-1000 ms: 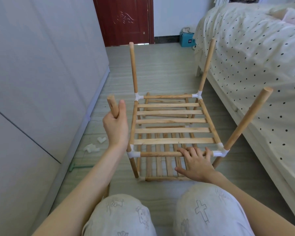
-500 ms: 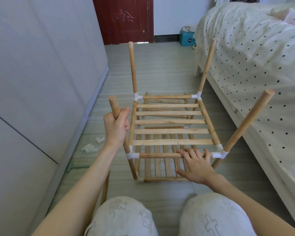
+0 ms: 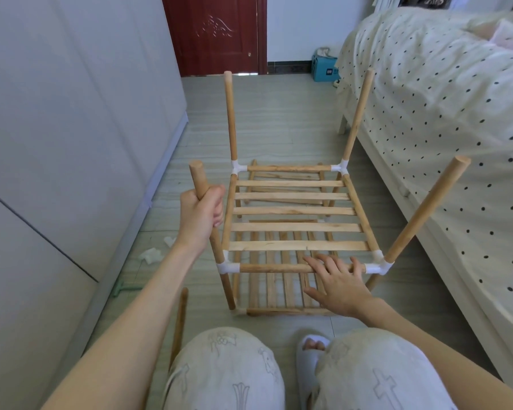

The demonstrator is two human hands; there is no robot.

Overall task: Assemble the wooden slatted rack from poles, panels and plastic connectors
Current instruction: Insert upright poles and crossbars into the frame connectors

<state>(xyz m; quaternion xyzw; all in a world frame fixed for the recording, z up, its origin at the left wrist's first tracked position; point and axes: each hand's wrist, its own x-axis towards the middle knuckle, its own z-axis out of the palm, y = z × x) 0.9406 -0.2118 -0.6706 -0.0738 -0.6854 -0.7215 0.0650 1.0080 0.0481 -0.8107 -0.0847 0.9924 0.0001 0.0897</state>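
On the wood-look floor (image 3: 279,119) between a grey wardrobe (image 3: 71,113) and a bed (image 3: 427,113) with a dotted cover stands the half-built rack (image 3: 293,226), two slatted tiers joined by white plastic connectors; the upper slatted panel (image 3: 295,211) sits level above the lower panel (image 3: 279,285), which lies near the floor; four poles rise from the upper corners, splaying outward; the left hand (image 3: 202,214) is wrapped in a fist around the near-left pole (image 3: 203,199), whose foot sits in the near-left connector (image 3: 227,266); the right hand (image 3: 335,279) rests on the near front rail (image 3: 273,267), its fingers lying straight over it, the thumb spread below; the near-right pole (image 3: 424,211) leans toward the bed; a loose pole (image 3: 179,324) lies beside the person's left knee; white scraps (image 3: 151,254) lie near the wardrobe; a red-brown door (image 3: 216,34) closes the far end of the room.
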